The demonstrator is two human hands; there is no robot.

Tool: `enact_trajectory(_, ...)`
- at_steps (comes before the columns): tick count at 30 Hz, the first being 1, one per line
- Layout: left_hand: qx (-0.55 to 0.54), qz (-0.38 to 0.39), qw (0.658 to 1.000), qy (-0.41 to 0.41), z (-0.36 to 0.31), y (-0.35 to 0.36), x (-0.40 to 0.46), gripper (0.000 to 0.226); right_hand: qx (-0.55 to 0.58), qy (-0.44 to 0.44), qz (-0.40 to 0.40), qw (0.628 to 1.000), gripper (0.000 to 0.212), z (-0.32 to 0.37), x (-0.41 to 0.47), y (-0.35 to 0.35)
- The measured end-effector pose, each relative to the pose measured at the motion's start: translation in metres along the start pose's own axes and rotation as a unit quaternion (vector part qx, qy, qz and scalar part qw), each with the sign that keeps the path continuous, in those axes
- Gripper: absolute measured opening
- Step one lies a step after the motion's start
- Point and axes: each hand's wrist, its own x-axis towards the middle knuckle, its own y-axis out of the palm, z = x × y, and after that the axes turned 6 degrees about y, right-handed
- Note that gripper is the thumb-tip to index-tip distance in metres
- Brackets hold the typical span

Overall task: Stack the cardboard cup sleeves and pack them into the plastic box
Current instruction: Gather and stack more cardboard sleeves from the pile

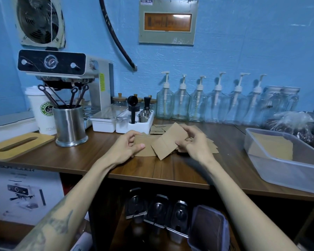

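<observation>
While my left hand (130,144) pinched one flat cardboard sleeve (143,145) by its left end, its long axis running left to right, my right hand (192,142) gripped a second sleeve (169,142), tilted so its long axis climbed toward the right. Both sat just above the wooden table (170,171). More loose sleeves (158,128) lay behind; I couldn't count them. One plastic box (286,160) stood well to the right with a stack of sleeves (272,145) inside. Six pump bottles (181,104) lined the wall.
</observation>
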Motion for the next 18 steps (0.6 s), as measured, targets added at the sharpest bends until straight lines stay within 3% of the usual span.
enact_trajectory(4, -0.001, 0.017, 1.000, 0.001, -0.002, 0.001, -0.001, 0.035, -0.216, -0.001, -0.077, 0.973, 0.023, -0.004, -0.002, 0.007)
enact_trajectory(9, -0.031, 0.019, 0.999, -0.012, -0.004, 0.002, 0.001, 0.040, -0.369, -0.032, -0.098, 0.924, 0.050, -0.007, -0.007, 0.017)
enact_trajectory(13, -0.017, 0.014, 1.000, -0.008, -0.003, 0.003, 0.000, 0.038, -0.407, -0.090, -0.073, 0.906, 0.056, -0.012, -0.006, 0.020)
enact_trajectory(18, -0.026, 0.019, 0.999, -0.011, -0.002, 0.002, 0.001, 0.036, -0.344, -0.142, -0.066, 0.926, 0.056, -0.005, -0.001, 0.022)
